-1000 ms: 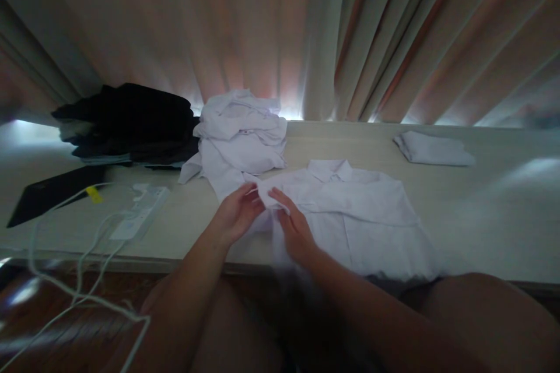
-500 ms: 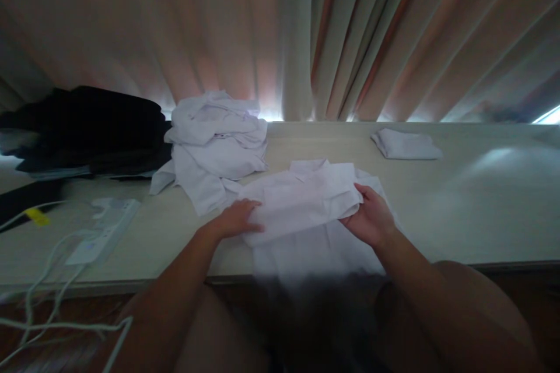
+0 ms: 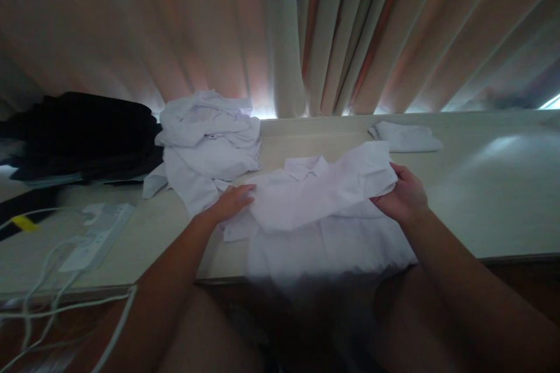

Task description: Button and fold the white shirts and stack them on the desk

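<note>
A folded length of white shirt (image 3: 315,192) is stretched between my hands, its right end lifted higher than its left. My right hand (image 3: 405,192) grips that right end, thumb on top and fingers beneath. At the opposite edge, my left hand (image 3: 231,203) has its fingertips closed on the cloth; its thumb is hard to see. Beneath lies more white shirt cloth (image 3: 324,250), spread over the table's front edge, with a collar (image 3: 304,167) showing behind the fold. Whether the fold belongs to this same shirt, I cannot tell.
A rumpled heap of white shirts (image 3: 210,140) stands left of centre, beside a stack of black clothes (image 3: 83,134). On the table (image 3: 476,204), a small folded white garment (image 3: 406,137) lies at back right. A power strip (image 3: 98,239) with white cables is front left. Curtains (image 3: 210,29) hang behind.
My right hand has moved right and up, carrying the folded end and drawing it out longer. My left hand has closed in at the left edge. The view has shifted slightly.
</note>
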Tool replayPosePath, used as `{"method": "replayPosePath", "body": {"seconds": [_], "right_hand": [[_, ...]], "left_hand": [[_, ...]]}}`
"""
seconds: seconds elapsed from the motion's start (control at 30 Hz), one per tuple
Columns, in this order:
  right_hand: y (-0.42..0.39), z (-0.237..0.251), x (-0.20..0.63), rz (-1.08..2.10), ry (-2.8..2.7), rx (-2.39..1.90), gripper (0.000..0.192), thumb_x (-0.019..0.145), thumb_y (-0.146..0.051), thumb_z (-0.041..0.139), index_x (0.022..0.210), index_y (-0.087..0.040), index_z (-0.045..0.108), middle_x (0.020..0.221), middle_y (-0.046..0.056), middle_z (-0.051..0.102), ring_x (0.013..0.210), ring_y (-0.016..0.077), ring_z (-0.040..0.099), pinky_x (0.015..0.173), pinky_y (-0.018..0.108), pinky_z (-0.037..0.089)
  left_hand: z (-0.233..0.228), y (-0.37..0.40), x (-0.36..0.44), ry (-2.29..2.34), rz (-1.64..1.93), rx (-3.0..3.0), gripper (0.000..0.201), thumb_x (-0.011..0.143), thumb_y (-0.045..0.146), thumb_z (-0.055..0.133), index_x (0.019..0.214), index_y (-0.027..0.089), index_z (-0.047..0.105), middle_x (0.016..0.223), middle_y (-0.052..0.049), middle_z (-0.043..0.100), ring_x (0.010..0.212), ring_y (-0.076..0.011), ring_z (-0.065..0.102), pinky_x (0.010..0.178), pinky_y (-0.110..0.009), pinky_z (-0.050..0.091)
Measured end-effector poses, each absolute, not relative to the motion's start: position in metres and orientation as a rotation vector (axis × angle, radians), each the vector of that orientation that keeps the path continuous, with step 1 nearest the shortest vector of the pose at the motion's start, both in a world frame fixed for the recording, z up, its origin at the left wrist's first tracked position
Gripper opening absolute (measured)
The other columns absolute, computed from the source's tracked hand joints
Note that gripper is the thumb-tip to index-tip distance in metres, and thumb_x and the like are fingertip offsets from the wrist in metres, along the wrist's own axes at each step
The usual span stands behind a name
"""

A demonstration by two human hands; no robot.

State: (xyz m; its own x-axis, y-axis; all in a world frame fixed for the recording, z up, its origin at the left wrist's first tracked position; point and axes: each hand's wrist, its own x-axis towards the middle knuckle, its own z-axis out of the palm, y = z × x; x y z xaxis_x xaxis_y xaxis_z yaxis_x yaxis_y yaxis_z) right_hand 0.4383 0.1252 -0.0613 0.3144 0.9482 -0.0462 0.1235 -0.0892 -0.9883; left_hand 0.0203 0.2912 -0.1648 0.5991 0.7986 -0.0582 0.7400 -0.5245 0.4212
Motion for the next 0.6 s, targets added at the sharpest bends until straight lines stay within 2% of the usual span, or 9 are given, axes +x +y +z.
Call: {"method": "replayPosePath", "body": {"seconds": [0.13, 0.23, 0.3, 0.4, 0.47, 0.53, 0.6], "right_hand": [[0.125, -0.072, 0.471, 0.865, -1.023, -1.553, 0.063, 0.098, -0.042, 0.012, 0.148, -0.02, 0.043, 0.14, 0.013, 0.057, 0.12, 0.0296, 0.06, 0.084, 0.046, 0.052], [0.126, -0.09, 0.502, 0.91, -0.931, -1.495, 0.061, 0.097, -0.041, 0.015, 0.147, -0.02, 0.044, 0.15, 0.011, 0.047, 0.121, 0.0281, 0.059, 0.083, 0.044, 0.053], [0.129, -0.106, 0.52, 0.94, -0.874, -1.513, 0.06, 0.096, -0.038, 0.016, 0.144, -0.018, 0.047, 0.151, 0.012, 0.045, 0.119, 0.0274, 0.06, 0.081, 0.043, 0.054], [0.136, -0.131, 0.539, 0.962, -0.866, -1.572, 0.056, 0.095, -0.035, 0.02, 0.135, -0.014, 0.053, 0.135, 0.017, 0.06, 0.109, 0.0272, 0.065, 0.078, 0.042, 0.054], [0.141, -0.147, 0.546, 0.965, -0.88, -1.604, 0.052, 0.095, -0.039, 0.027, 0.127, -0.012, 0.058, 0.117, 0.019, 0.068, 0.1, 0.0276, 0.067, 0.074, 0.042, 0.055], [0.144, -0.163, 0.551, 0.94, -0.878, -1.669, 0.044, 0.091, -0.042, 0.04, 0.115, -0.014, 0.063, 0.101, 0.018, 0.072, 0.088, 0.0273, 0.069, 0.07, 0.041, 0.056], [0.145, -0.178, 0.557, 0.861, -0.863, -1.763, 0.034, 0.083, -0.039, 0.054, 0.107, -0.017, 0.063, 0.09, 0.015, 0.072, 0.077, 0.0259, 0.068, 0.066, 0.041, 0.056]], "left_hand": [[-0.178, 0.305, 0.036, 1.308, 0.223, 2.479, 0.047, 0.093, 0.036, 0.044, 0.136, 0.02, 0.054, 0.14, -0.009, 0.057, 0.129, -0.0236, 0.049, 0.112, -0.041, 0.031], [-0.183, 0.309, 0.044, 1.407, 0.273, 2.473, 0.046, 0.094, 0.035, 0.043, 0.136, 0.016, 0.05, 0.141, -0.014, 0.052, 0.132, -0.0264, 0.045, 0.114, -0.044, 0.028], [-0.183, 0.303, 0.05, 1.546, 0.323, 2.434, 0.046, 0.094, 0.039, 0.044, 0.132, 0.013, 0.051, 0.137, -0.018, 0.053, 0.129, -0.0291, 0.047, 0.11, -0.045, 0.032], [-0.178, 0.282, 0.062, 1.69, 0.24, 2.329, 0.051, 0.09, 0.056, 0.048, 0.117, 0.013, 0.055, 0.12, -0.019, 0.061, 0.115, -0.0317, 0.057, 0.097, -0.043, 0.042], [-0.176, 0.263, 0.069, 1.647, 0.068, 2.304, 0.063, 0.081, 0.069, 0.054, 0.11, 0.014, 0.056, 0.114, -0.019, 0.064, 0.109, -0.0337, 0.06, 0.092, -0.042, 0.044], [-0.176, 0.244, 0.073, 1.59, -0.063, 2.307, 0.077, 0.07, 0.075, 0.06, 0.115, 0.013, 0.055, 0.12, -0.022, 0.062, 0.113, -0.0369, 0.059, 0.093, -0.042, 0.044], [-0.176, 0.23, 0.074, 1.568, -0.119, 2.302, 0.085, 0.067, 0.07, 0.066, 0.127, 0.012, 0.049, 0.131, -0.024, 0.057, 0.123, -0.0388, 0.054, 0.096, -0.042, 0.043]]}}
